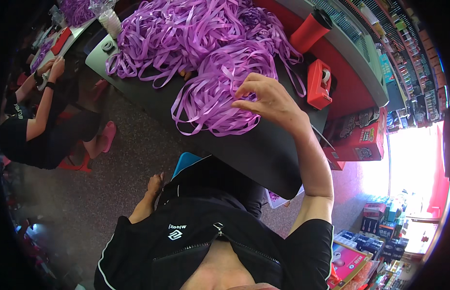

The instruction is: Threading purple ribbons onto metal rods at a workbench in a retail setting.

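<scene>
A red tape dispenser (320, 86) sits by the desk's (263, 157) right edge, near the right hand (272, 99); farther along stands a black-lidded red cylinder (308, 35). Clear cups (110, 23) stand at the left edge. Purple ribbons (220, 92) heap over the far part, the nearest bundle slanting toward the left edge, strands looping every way. Over it the right hand curls, thumb and fingertips apart. The left hand (156, 183) hangs off the desk, its grip unclear.
</scene>
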Available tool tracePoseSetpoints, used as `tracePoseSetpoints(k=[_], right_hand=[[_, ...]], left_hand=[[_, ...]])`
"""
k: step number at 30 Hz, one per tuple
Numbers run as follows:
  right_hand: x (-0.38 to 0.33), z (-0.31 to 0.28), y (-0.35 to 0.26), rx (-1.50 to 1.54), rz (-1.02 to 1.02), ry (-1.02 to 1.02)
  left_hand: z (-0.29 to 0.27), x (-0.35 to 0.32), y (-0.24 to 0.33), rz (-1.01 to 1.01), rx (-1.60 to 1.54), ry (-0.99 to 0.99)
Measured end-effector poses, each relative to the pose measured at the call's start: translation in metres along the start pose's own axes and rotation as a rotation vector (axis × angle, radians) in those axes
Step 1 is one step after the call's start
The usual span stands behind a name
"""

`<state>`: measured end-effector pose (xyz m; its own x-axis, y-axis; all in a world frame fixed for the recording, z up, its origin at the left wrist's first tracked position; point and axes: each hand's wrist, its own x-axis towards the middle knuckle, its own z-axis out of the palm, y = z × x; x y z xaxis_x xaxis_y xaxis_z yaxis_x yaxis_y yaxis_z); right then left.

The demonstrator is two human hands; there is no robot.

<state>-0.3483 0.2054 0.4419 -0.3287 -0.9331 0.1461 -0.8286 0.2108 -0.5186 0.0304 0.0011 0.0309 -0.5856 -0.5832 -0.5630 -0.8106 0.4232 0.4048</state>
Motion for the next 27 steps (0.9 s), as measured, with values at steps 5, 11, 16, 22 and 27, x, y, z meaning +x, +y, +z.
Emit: tracePoseSetpoints(k=[5, 11, 16, 22, 27], right_hand=[[-0.002, -0.010, -0.006, 0.097, 0.015, 0.245], [-0.005, -0.014, 0.014, 0.460, 0.210, 0.717], [-0.016, -0.012, 0.020, 0.777, 0.158, 0.805], [-0.037, -0.033, 0.019, 0.703, 0.223, 0.271], [-0.038, -0.022, 0.038, 0.492, 0.307, 0.307]], left_hand=[[0.006, -0.006, -0.025, -0.052, -0.088, 0.009], [0.044, 0.016, -0.086, 0.075, -0.156, 0.074], [0.053, 0.038, -0.094, 0.004, -0.093, -0.127], [0.061, 0.065, -0.085, 0.038, -0.134, -0.359], [0.068, 0.076, -0.068, 0.094, -0.082, -0.304]])
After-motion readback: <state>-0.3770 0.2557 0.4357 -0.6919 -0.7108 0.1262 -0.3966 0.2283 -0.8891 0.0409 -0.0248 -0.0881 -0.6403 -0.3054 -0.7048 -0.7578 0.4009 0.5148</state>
